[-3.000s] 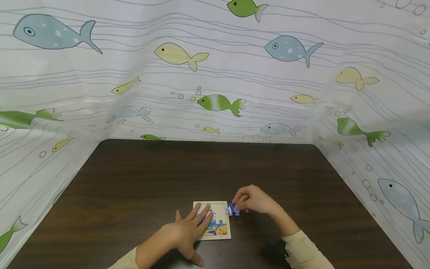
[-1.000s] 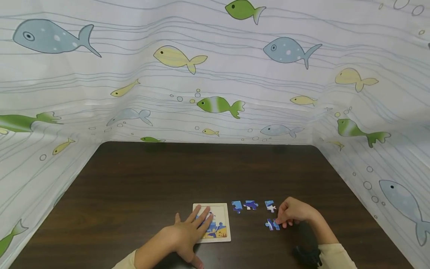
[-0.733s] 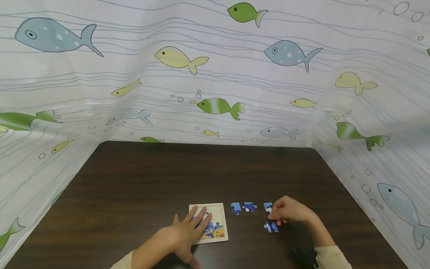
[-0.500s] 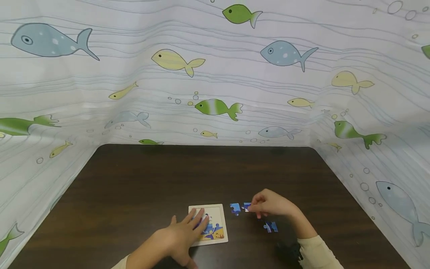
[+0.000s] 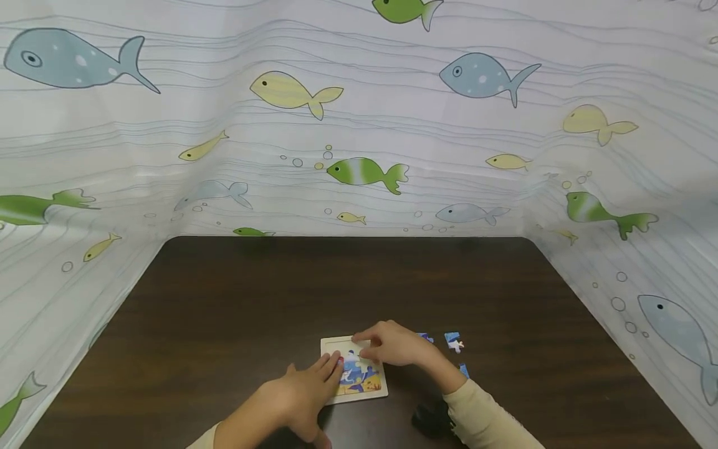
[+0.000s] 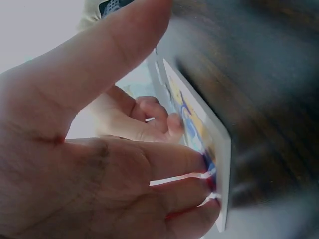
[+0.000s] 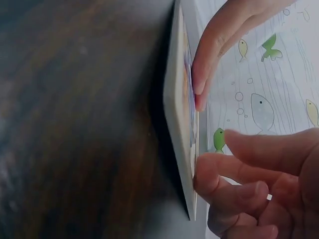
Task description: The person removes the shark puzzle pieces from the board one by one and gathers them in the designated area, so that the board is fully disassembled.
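Observation:
A small jigsaw tray (image 5: pixel 364 398) with a pale wooden rim lies on the table, partly filled with a blue and yellow picture. My left hand (image 5: pixel 300 393) rests its straight fingertips on the tray's left part; the left wrist view shows those fingers (image 6: pixel 179 159) on the puzzle surface. Over the upper right of the tray is my right hand (image 5: pixel 392 346). In the right wrist view its index fingertip (image 7: pixel 204 174) touches the tray, thumb apart, and no piece shows between them. Loose puzzle pieces (image 5: pixel 453 341) lie right of the tray, one partly behind the right hand.
Another loose piece (image 5: pixel 463 370) is partly covered by the right forearm. A dark device (image 5: pixel 432 421) sits at the right wrist. Fish-printed sheeting (image 5: pixel 359 125) surrounds the dark wooden table (image 5: pixel 252 299) at the back and sides.
My right hand set a piece down at right, passed along the loose pieces, then moved left onto the tray. My left hand stays on the tray, its fingers shifted slightly left and down.

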The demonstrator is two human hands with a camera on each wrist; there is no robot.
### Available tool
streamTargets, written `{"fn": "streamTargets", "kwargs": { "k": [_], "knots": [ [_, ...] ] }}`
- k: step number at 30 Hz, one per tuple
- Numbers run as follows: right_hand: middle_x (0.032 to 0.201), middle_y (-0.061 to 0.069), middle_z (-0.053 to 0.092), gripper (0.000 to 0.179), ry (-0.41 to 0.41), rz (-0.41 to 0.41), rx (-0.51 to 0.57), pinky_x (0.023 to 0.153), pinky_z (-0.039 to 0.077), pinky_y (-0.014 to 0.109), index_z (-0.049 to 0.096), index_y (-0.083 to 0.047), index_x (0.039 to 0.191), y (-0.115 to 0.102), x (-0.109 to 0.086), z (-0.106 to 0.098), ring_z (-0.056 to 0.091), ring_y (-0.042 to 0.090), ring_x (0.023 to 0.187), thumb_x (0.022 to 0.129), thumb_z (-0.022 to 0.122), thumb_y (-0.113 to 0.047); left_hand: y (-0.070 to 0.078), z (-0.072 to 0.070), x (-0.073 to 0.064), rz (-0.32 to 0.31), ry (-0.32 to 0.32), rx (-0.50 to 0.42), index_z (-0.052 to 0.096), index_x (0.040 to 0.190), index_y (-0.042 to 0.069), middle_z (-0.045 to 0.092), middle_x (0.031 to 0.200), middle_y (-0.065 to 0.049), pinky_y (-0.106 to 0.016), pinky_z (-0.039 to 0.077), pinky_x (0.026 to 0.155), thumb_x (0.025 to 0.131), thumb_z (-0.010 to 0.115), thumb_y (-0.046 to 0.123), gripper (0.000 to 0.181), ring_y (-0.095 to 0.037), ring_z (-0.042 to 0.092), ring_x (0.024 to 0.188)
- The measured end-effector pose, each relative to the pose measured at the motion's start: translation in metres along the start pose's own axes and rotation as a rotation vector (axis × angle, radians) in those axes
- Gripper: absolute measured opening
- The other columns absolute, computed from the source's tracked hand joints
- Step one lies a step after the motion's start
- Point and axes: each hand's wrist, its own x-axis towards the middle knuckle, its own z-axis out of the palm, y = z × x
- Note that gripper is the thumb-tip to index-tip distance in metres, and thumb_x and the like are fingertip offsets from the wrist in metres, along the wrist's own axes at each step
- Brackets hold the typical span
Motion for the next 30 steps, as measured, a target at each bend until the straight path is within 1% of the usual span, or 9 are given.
{"fn": "streamTargets", "kwargs": {
  "k": [3, 6, 7, 10, 12, 15, 19, 23, 30],
  "knots": [
    [0.058, 0.000, 0.058, 0.033, 0.021, -0.002, -0.015, 0.045, 0.028, 0.018, 0.065, -0.007, 0.125, -0.002, -0.001, 0.000, 0.033, 0.004, 0.043, 0.093, 0.062, -0.014, -0.001, -0.003, 0.001, -0.002, -0.006, 0.023, 0.026, 0.152, 0.011, 0.017, 0.162, -0.007, -0.072, 0.034, 0.098, 0.061, 0.082, 0.060, 0.118, -0.025, 0.018, 0.149],
    [0.081, 0.006, 0.073, 0.029, 0.035, -0.019, -0.044, 0.050, 0.035, 0.018, 0.068, -0.007, 0.120, -0.003, -0.002, -0.002, 0.041, 0.003, 0.050, 0.093, 0.061, -0.014, -0.001, -0.003, 0.002, 0.009, 0.013, 0.035, 0.024, 0.153, 0.010, 0.014, 0.163, -0.008, -0.073, 0.034, 0.096, 0.059, 0.084, 0.059, 0.122, -0.026, 0.017, 0.150],
    [0.090, 0.009, 0.074, 0.028, 0.035, -0.024, -0.050, 0.052, 0.037, 0.018, 0.069, -0.008, 0.119, -0.003, -0.002, -0.003, 0.044, 0.002, 0.052, 0.093, 0.061, -0.014, -0.001, -0.003, 0.003, 0.012, 0.020, 0.038, 0.024, 0.153, 0.010, 0.014, 0.163, -0.008, -0.073, 0.034, 0.096, 0.058, 0.085, 0.058, 0.123, -0.026, 0.017, 0.150],
    [0.099, 0.010, 0.075, 0.026, 0.041, -0.023, -0.058, 0.057, 0.042, 0.019, 0.070, -0.008, 0.118, -0.004, -0.003, -0.003, 0.049, 0.001, 0.059, 0.093, 0.062, -0.015, -0.001, -0.001, 0.005, 0.019, 0.049, 0.038, 0.024, 0.153, 0.008, 0.015, 0.162, -0.009, -0.074, 0.034, 0.095, 0.054, 0.088, 0.055, 0.127, -0.027, 0.017, 0.149],
    [0.095, 0.009, 0.075, 0.029, 0.041, -0.015, -0.052, 0.056, 0.041, 0.019, 0.069, -0.008, 0.120, -0.004, -0.003, -0.001, 0.047, 0.001, 0.057, 0.093, 0.062, -0.015, -0.001, 0.001, 0.007, 0.015, 0.060, 0.029, 0.024, 0.152, 0.008, 0.015, 0.162, -0.010, -0.074, 0.033, 0.095, 0.052, 0.090, 0.054, 0.128, -0.028, 0.017, 0.149],
    [0.081, 0.006, 0.071, 0.036, 0.040, 0.009, -0.041, 0.052, 0.038, 0.018, 0.063, -0.008, 0.127, -0.003, -0.003, 0.004, 0.043, 0.002, 0.051, 0.093, 0.063, -0.016, 0.000, 0.004, 0.008, 0.004, 0.070, 0.007, 0.024, 0.152, 0.006, 0.016, 0.162, -0.012, -0.075, 0.031, 0.097, 0.049, 0.091, 0.052, 0.131, -0.030, 0.017, 0.149],
    [0.073, 0.000, 0.065, 0.040, 0.036, 0.024, -0.033, 0.048, 0.035, 0.018, 0.060, -0.008, 0.131, -0.004, -0.002, 0.009, 0.040, 0.003, 0.049, 0.092, 0.065, -0.018, 0.000, 0.006, 0.008, -0.014, 0.081, 0.000, 0.024, 0.152, 0.006, 0.016, 0.162, -0.011, -0.073, 0.030, 0.099, 0.047, 0.091, 0.052, 0.133, -0.029, 0.017, 0.149],
    [0.072, -0.002, 0.064, 0.037, 0.047, 0.039, -0.020, 0.047, 0.032, 0.018, 0.064, -0.008, 0.127, -0.005, -0.002, 0.011, 0.039, 0.005, 0.048, 0.092, 0.065, -0.017, -0.001, 0.007, 0.008, -0.008, 0.084, 0.007, 0.025, 0.152, 0.006, 0.017, 0.162, -0.011, -0.073, 0.030, 0.100, 0.047, 0.091, 0.052, 0.132, -0.029, 0.018, 0.149],
    [0.072, -0.005, 0.064, 0.028, 0.108, 0.007, -0.031, 0.048, 0.040, 0.018, 0.068, -0.005, 0.117, -0.005, 0.001, 0.015, 0.048, 0.001, 0.053, 0.090, 0.066, -0.015, 0.000, 0.007, 0.009, -0.003, 0.078, 0.018, 0.025, 0.152, 0.006, 0.017, 0.162, -0.011, -0.072, 0.031, 0.099, 0.048, 0.090, 0.052, 0.131, -0.029, 0.019, 0.149]
  ]
}}
